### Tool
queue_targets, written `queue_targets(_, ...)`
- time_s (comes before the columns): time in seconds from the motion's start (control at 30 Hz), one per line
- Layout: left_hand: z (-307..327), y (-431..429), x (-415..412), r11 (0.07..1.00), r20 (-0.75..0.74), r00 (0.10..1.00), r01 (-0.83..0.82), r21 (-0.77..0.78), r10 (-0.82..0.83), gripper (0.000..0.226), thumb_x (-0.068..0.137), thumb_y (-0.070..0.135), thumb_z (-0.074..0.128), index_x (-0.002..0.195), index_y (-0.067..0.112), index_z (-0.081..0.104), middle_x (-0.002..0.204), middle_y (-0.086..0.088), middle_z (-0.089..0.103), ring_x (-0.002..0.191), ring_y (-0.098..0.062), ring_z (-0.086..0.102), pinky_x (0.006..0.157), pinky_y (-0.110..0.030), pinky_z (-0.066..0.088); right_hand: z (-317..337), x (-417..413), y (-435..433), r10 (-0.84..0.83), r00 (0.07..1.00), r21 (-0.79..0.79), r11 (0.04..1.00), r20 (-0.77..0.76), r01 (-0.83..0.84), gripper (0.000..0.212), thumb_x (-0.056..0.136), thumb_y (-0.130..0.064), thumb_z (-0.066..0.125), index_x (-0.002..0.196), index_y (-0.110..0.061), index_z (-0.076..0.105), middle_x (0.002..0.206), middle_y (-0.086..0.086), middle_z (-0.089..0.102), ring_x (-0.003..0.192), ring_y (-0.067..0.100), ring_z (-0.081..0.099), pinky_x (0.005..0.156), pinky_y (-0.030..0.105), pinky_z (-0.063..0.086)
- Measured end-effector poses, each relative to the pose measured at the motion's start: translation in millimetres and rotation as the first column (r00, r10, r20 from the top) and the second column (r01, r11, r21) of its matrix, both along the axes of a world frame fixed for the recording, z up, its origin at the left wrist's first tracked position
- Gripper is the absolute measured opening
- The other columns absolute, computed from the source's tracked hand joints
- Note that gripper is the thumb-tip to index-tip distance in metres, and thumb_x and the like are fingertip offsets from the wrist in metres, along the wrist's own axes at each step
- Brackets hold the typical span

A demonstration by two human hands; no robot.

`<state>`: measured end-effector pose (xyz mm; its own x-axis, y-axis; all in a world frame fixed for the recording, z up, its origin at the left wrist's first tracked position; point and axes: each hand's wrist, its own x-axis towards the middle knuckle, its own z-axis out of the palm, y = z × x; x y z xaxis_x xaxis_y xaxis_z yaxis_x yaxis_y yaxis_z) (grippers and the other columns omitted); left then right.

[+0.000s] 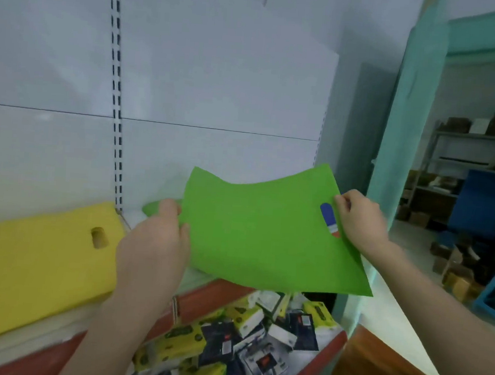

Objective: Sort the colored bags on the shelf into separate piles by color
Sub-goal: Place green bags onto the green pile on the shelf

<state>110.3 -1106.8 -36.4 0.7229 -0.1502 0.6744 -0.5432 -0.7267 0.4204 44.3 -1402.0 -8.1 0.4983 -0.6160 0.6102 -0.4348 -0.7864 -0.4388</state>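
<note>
White shelving (218, 82) backs the green bag (260, 235), held up right of the yellow pile (30, 260), left hand (154, 248) and right hand (358, 221) each pinching a side. It sags: probably light and limp, best held by edges.

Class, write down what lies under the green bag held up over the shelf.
Through the handle hole of the green bag, blue, white and red patches show, perhaps other bags. Whatever else lies on the shelf beneath is covered.
</note>
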Motion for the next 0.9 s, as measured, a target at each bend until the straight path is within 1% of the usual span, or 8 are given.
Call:
queue_targets(0.07, 0.2, -14.3, 4.4, 0.996, -0.046, 0.995, -0.089, 0.031, 0.091, 0.023, 0.096, 0.026, 0.043, 0.115, 0.014, 0.044, 0.09, -0.009, 0.061, 0.089, -0.031, 0.059, 0.063, -0.031, 0.031, 2.4, 21.7, -21.1, 0.044, 0.999, 0.005, 0.999, -0.012, -0.044, 0.033, 0.099, -0.031, 0.039, 0.098, -0.003, 0.056, 0.097, 0.019, 0.063, 0.091, 0.036, 0.056, 0.072, 0.036, 0.037)
queue_targets(0.17, -5.0, -25.9, 9.9, 0.982, -0.022, 0.983, -0.184, 0.051, 0.185, 0.019, 0.095, 0.025, 0.043, 0.107, 0.011, 0.049, 0.08, -0.006, 0.059, 0.082, -0.031, 0.059, 0.06, -0.033, 0.036, 5.4, 54.7, -45.0, 0.13, 0.991, -0.015, 0.991, -0.042, -0.13, 0.034, 0.098, -0.032, 0.04, 0.099, -0.004, 0.058, 0.099, 0.022, 0.063, 0.092, 0.038, 0.057, 0.073, 0.039, 0.041)
queue_targets(0.23, -8.6, -27.9, 12.4, 0.972, -0.02, 0.973, -0.231, 0.046, 0.232, 0.017, 0.094, 0.024, 0.045, 0.101, 0.01, 0.053, 0.086, -0.009, 0.065, 0.083, -0.033, 0.06, 0.062, -0.036, 0.041, 7.3, 75.3, -54.5, 0.182, 0.981, -0.029, 0.983, -0.062, -0.184, 0.035, 0.098, -0.032, 0.04, 0.103, -0.004, 0.059, 0.101, 0.023, 0.063, 0.093, 0.039, 0.057, 0.072, 0.038, 0.041)
queue_targets(0.37, -12.9, -30.7, 17.7, 0.938, -0.06, 0.94, -0.327, 0.112, 0.335, 0.018, 0.095, 0.027, 0.043, 0.101, 0.013, 0.053, 0.095, -0.007, 0.067, 0.089, -0.031, 0.059, 0.064, -0.033, 0.04, 10.5, 114.1, -61.9, 0.279, 0.954, -0.059, 0.956, -0.115, -0.286, 0.033, 0.098, -0.031, 0.041, 0.104, -0.004, 0.06, 0.106, 0.024, 0.062, 0.097, 0.04, 0.056, 0.071, 0.037, 0.038)
queue_targets(0.5, -18.7, -35.5, 18.8, 0.902, -0.089, 0.912, -0.376, 0.214, 0.401, 0.019, 0.096, 0.03, 0.04, 0.105, 0.018, 0.051, 0.099, -0.002, 0.066, 0.094, -0.027, 0.06, 0.065, -0.03, 0.038, 9.1, 138.3, -61.5, 0.315, 0.935, -0.053, 0.943, -0.166, -0.327, 0.032, 0.097, -0.03, 0.042, 0.105, -0.006, 0.061, 0.109, 0.022, 0.062, 0.1, 0.038, 0.056, 0.075, 0.037, 0.041)
queue_targets(0.6, -23.9, -37.6, 22.7, 0.883, -0.095, 0.899, -0.392, 0.258, 0.427, 0.02, 0.095, 0.032, 0.04, 0.105, 0.019, 0.051, 0.1, -0.001, 0.066, 0.096, -0.026, 0.06, 0.067, -0.031, 0.041, 3.3, 151.8, -61.9, 0.326, 0.923, -0.04, 0.94, -0.204, -0.34, 0.033, 0.096, -0.03, 0.042, 0.105, -0.005, 0.061, 0.111, 0.022, 0.062, 0.101, 0.038, 0.055, 0.078, 0.037, 0.042)
queue_targets(0.77, -27.4, -40.3, 25.3, 0.855, -0.08, 0.889, -0.404, 0.326, 0.451, 0.019, 0.096, 0.034, 0.039, 0.105, 0.021, 0.05, 0.1, 0.003, 0.064, 0.093, -0.021, 0.058, 0.063, -0.026, 0.034, -8.4, 170.4, -66.7, 0.346, 0.904, -0.029, 0.931, -0.253, -0.364, 0.033, 0.097, -0.03, 0.043, 0.108, -0.006, 0.063, 0.114, 0.021, 0.061, 0.104, 0.038, 0.055, 0.08, 0.038, 0.043)
queue_targets(0.9, -24.9, -42.3, 24.6, 0.824, -0.101, 0.869, -0.413, 0.388, 0.484, 0.021, 0.095, 0.036, 0.039, 0.107, 0.022, 0.049, 0.105, 0.003, 0.062, 0.099, -0.02, 0.057, 0.066, -0.027, 0.036, -14.3, 183.5, -68.7, 0.372, 0.868, -0.022, 0.916, -0.328, -0.401, 0.033, 0.097, -0.032, 0.043, 0.109, -0.007, 0.062, 0.116, 0.019, 0.061, 0.108, 0.036, 0.054, 0.082, 0.037, 0.043)
